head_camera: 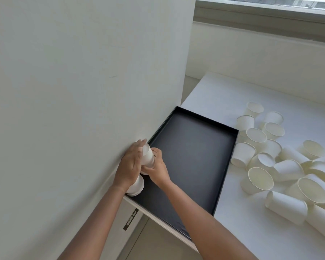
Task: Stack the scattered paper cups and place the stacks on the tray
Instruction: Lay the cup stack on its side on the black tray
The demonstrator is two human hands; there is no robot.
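From the head camera I see the black tray (191,156) on the left end of the white counter (242,231), tight against the wall panel (83,72). Both hands meet at the tray's left edge around an upside-down cup stack (148,156). My left hand (131,164) lies along its left side with nearly straight fingers, and my right hand (156,167) curls round its lower part. A second stack (136,186) stands in the tray's near-left corner, under my left wrist. The scattered cups (281,162) lie heaped on the counter beside the tray's right edge.
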